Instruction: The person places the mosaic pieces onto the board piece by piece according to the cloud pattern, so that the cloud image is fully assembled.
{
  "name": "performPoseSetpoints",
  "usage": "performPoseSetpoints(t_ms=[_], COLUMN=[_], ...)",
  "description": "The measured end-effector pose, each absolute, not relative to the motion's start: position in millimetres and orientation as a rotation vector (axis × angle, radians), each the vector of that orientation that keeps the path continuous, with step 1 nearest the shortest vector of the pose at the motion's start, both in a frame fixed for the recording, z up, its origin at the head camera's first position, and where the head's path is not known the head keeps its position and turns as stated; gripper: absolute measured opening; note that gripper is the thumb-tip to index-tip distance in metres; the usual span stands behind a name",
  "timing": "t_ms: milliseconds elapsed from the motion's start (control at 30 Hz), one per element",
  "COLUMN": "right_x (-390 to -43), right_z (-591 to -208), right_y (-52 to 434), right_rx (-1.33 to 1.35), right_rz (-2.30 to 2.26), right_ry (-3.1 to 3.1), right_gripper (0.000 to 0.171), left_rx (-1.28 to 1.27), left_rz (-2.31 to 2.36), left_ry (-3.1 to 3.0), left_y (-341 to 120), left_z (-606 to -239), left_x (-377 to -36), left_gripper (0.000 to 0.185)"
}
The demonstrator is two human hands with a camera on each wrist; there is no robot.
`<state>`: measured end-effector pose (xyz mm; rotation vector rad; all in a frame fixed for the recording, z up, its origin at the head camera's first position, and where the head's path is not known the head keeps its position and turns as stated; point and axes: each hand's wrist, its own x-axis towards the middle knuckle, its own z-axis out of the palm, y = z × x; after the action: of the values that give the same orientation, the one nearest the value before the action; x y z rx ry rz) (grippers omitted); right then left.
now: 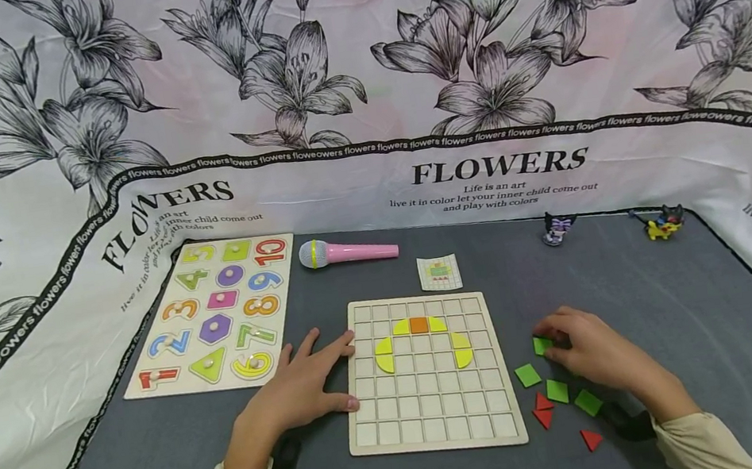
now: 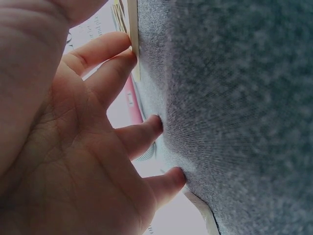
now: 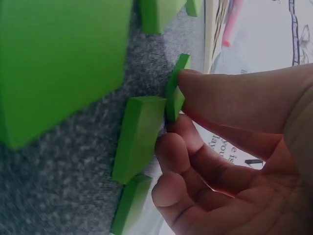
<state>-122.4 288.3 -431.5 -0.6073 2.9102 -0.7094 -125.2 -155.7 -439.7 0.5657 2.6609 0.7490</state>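
Green tile [image 1: 541, 346] pinched, gray tabletop [image 1: 619, 272], floral backdrop [image 1: 364, 100]

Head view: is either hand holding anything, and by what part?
The right hand pinches a small flat green tile by the side nearest that hand. The left hand grips nothing, only touching the square pale wooden grid board.

Head cam fwd/dn; wrist cams close, low; tabletop [image 1: 612, 273] shared.

grid board [image 1: 423, 426] on counter [image 1: 743, 327], tiles [image 1: 419, 326] on its back half. number board [image 1: 243, 291] left; microphone [image 1: 360, 252] behind-left, card [image 1: 439, 274] just behind. loose squares [image 1: 528, 376], triangles [image 1: 543, 420] right of grid board, one triangle [image 1: 591, 440] frontmost. two figurines [image 1: 557, 228] back right.
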Motion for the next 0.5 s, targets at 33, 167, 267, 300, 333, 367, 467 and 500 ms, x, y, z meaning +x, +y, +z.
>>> performPoseSetpoints(t_ms=[33, 167, 267, 300, 333, 367, 467, 500], right_x=[-122.9, -124.8, -126.3, -126.8, -127.4, -128.2, -131.1, -132.0], right_z=[-432.1, -432.6, -432.8, -432.7, -432.7, -432.9, -433.6, -434.0], right_y=[289.0, 290.1, 290.2, 290.0, 289.8, 289.7, 288.4, 287.7], right_rx=[-0.592, -0.533, -0.504, -0.491, -0.478, -0.457, -0.376, -0.341], right_rz=[-0.713, -0.781, -0.844, -0.871, -0.891, -0.921, -1.053, -1.115], right_ry=[2.906, 2.865, 2.852, 2.848, 2.851, 2.846, 2.79, 2.75], right_gripper=[0.021, 0.019, 0.019, 0.018, 0.016, 0.014, 0.008, 0.009], left_rx=[0.566, 0.566, 0.571, 0.574, 0.577, 0.578, 0.582, 0.583], left_rz=[0.75, 0.75, 0.745, 0.745, 0.743, 0.743, 0.742, 0.741], left_ry=[2.662, 2.663, 2.664, 2.663, 2.663, 2.664, 2.664, 2.665], left_y=[-155.8, -155.7, -155.7, -155.7, -155.7, -155.7, -156.0, -156.1], left_z=[-439.6, -439.0, -438.9, -439.0, -439.3, -439.5, -440.5, -440.9], left_x=[-125.1, -124.6, -124.8, -125.0, -125.2, -125.4, -125.9, -125.9], left_gripper=[0.098, 0.097, 0.097, 0.097, 0.097, 0.097, 0.097, 0.097])
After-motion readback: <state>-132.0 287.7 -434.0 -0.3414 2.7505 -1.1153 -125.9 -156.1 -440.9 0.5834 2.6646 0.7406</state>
